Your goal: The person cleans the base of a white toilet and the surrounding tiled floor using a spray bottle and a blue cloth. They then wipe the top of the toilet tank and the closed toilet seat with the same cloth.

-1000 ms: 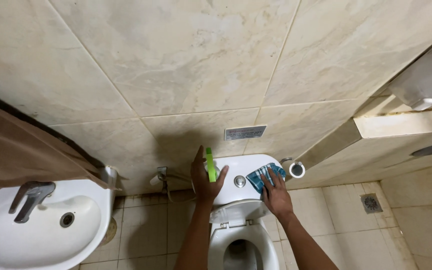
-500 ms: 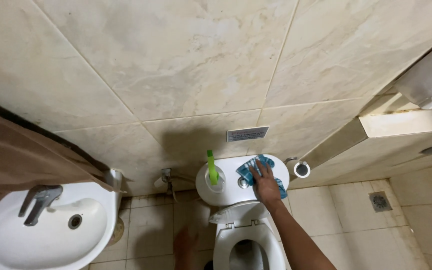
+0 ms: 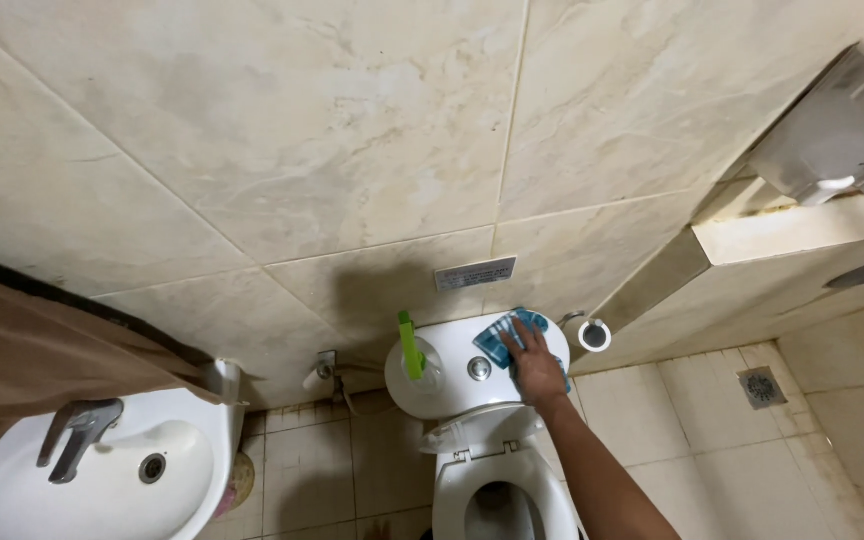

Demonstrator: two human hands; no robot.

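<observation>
My right hand (image 3: 535, 367) presses a blue cloth (image 3: 505, 336) flat on the lid of a white toilet cistern (image 3: 449, 383), at its right side. A clear spray bottle with a green head (image 3: 412, 352) stands upright on the left part of the lid, with nothing touching it. A round flush button (image 3: 479, 369) sits between bottle and hand. Below the cistern, the toilet seat (image 3: 497, 480) is raised over the open bowl. My left hand is out of view.
A white washbasin (image 3: 102, 480) with a metal tap (image 3: 74, 433) is at lower left, under a brown curtain (image 3: 32, 350). A toilet-roll holder (image 3: 593, 334) hangs right of the cistern. A white dispenser (image 3: 842, 130) and a ledge (image 3: 802, 230) are at upper right; a floor drain (image 3: 760, 385).
My left hand let go of the spray bottle, left it on the cistern lid and dropped out of view. My right hand stays on the blue cloth, shifted slightly.
</observation>
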